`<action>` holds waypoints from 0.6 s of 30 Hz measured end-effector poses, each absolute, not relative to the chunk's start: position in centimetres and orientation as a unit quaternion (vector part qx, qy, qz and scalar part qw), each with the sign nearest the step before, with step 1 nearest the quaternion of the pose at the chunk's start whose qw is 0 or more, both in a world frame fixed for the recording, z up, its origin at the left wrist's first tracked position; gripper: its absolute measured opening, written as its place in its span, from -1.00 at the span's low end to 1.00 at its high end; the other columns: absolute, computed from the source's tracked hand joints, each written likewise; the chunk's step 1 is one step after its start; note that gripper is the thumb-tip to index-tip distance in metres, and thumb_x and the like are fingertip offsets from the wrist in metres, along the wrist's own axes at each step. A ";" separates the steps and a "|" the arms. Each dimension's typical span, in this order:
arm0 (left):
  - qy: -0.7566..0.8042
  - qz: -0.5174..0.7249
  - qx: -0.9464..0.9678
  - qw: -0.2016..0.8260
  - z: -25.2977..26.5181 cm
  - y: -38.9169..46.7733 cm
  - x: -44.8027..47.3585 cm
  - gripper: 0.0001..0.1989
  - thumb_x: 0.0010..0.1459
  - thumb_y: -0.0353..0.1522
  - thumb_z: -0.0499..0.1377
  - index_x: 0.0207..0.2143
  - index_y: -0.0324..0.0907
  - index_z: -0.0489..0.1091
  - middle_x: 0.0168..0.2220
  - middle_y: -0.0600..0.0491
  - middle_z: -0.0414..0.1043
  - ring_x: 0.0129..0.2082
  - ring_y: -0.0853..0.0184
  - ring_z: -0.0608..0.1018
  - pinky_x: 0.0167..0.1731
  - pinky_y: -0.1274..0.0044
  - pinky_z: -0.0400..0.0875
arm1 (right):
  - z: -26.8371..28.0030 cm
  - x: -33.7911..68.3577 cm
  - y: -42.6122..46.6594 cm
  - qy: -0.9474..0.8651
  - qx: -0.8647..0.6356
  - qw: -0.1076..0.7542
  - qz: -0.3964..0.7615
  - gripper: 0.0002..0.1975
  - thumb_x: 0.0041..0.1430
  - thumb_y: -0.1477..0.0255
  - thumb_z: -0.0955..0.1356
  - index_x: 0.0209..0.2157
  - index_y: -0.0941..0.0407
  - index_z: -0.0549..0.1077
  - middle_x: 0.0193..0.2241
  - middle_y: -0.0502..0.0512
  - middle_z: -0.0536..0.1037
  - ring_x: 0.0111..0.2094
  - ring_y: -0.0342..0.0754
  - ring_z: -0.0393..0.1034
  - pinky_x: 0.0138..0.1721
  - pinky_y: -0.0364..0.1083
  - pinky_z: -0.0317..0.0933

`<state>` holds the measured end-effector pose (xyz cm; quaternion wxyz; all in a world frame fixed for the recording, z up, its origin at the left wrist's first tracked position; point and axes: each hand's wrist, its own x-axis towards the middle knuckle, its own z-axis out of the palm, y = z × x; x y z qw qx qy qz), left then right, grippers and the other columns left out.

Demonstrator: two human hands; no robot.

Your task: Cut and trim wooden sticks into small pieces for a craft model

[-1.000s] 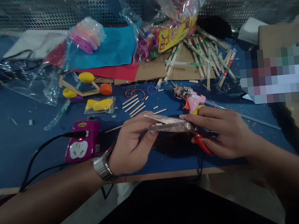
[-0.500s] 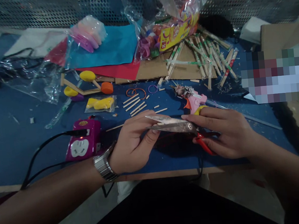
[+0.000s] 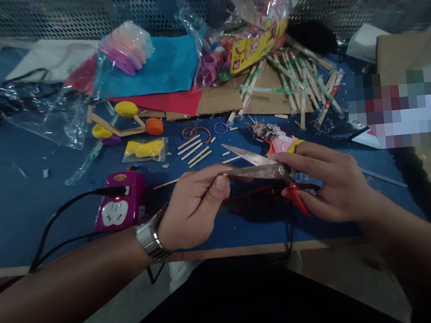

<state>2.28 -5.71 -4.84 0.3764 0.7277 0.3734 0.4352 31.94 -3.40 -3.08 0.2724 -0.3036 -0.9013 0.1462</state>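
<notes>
My left hand (image 3: 195, 206), wearing a metal-banded watch (image 3: 150, 241), is closed with its thumb pressed against the fingers. A thin wooden stick (image 3: 165, 184) pokes out on its left side; most of it is hidden by the hand. My right hand (image 3: 325, 179) grips scissors (image 3: 263, 171) with a red and a yellow handle. Their blades point left and stand apart, the lower one reaching my left thumb. Just beyond the scissors lies a pink glue gun (image 3: 283, 140). Several short cut sticks (image 3: 194, 151) rest past my left hand.
A purple power adapter (image 3: 123, 199) with a black cable sits at left. Farther back are a yellow piece in clear wrap (image 3: 144, 150), a stick model with coloured caps (image 3: 122, 132), blue sheet (image 3: 169, 65), wrapped chopsticks (image 3: 299, 79) and a yellow-labelled bag (image 3: 254, 47). Cardboard (image 3: 410, 54) stands right.
The scissor blades have spread wider, and my right hand has shifted slightly right. The upper blade has swung away from my left hand, which stays nearly in place.
</notes>
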 end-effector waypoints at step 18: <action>0.294 0.493 0.707 0.413 -5.6 -5.3 2.3 -0.71 0.56 -0.28 0.12 -0.10 -0.08 0.67 -0.24 0.01 0.71 -0.30 0.35 0.69 -0.22 0.52 0.60 | -2.8 32.5 -2.8 -0.923 -0.255 0.222 0.184 -0.42 0.46 0.42 0.37 0.46 0.03 0.36 -0.13 0.15 0.58 -0.22 -0.02 0.54 -0.19 -0.08 0.48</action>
